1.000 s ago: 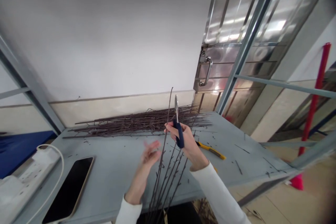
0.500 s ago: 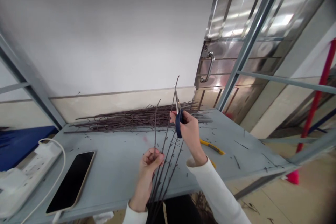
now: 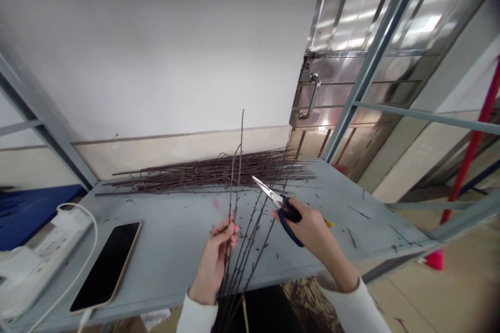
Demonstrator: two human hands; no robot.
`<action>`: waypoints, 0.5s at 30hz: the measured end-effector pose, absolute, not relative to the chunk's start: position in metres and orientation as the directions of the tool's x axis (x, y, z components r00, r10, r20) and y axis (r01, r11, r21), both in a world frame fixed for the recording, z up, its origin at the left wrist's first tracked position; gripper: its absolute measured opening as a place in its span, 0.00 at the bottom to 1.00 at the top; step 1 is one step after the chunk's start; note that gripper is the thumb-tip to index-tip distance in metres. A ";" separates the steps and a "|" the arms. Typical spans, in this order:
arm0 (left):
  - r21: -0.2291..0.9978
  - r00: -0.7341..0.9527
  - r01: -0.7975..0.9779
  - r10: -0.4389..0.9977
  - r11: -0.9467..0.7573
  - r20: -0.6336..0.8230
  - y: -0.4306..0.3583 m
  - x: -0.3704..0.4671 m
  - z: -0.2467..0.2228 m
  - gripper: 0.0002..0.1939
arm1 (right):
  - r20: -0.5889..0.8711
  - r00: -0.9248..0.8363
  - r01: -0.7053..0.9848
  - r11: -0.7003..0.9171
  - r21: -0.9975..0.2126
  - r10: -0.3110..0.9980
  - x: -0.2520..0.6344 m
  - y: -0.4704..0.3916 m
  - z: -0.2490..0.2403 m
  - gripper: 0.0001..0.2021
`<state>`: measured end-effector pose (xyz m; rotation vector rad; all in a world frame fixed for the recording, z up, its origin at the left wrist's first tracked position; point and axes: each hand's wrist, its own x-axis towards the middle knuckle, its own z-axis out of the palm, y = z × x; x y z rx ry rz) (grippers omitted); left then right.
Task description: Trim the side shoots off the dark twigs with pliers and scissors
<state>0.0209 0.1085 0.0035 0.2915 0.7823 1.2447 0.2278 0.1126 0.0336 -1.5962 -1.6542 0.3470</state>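
Near the front edge of the grey table, my left hand (image 3: 219, 250) pinches thin dark twigs (image 3: 240, 145) that stand upright between its fingers. More twigs (image 3: 250, 242) fan out just right of that hand, their lower ends over my lap. My right hand (image 3: 308, 223) is wrapped round the dark blue handles of a pair of scissors (image 3: 273, 195). The scissors' blades point up and left, looking nearly closed, apart from the held twigs. Behind both hands, a long pile of dark twigs (image 3: 195, 173) lies along the back of the table.
A phone (image 3: 107, 265) and a white power strip (image 3: 47, 255) with a cable are on the left. The grey table (image 3: 164, 250) carries small twig scraps. A yellow tool (image 3: 328, 222) is partly behind my right hand. Metal frame posts (image 3: 375, 62) rise at the sides.
My right hand has moved right and down with the scissors, letting go of the twig it touched. That tall twig now stands beside the other in my left hand.
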 end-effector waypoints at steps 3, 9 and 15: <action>0.589 0.120 -0.743 0.928 0.319 -0.352 0.107 0.021 0.007 0.17 | 0.330 0.080 0.655 0.200 -0.728 0.941 0.230 0.105 0.023 0.17; 0.649 0.090 -0.705 0.945 0.285 -0.316 0.102 0.023 0.016 0.17 | 0.297 -0.182 0.628 0.343 -0.699 0.937 0.234 0.087 0.001 0.12; 0.715 0.116 -0.639 0.955 0.283 -0.275 0.093 0.026 0.033 0.16 | 0.482 -0.229 0.742 0.472 -0.475 0.845 0.243 0.088 0.011 0.14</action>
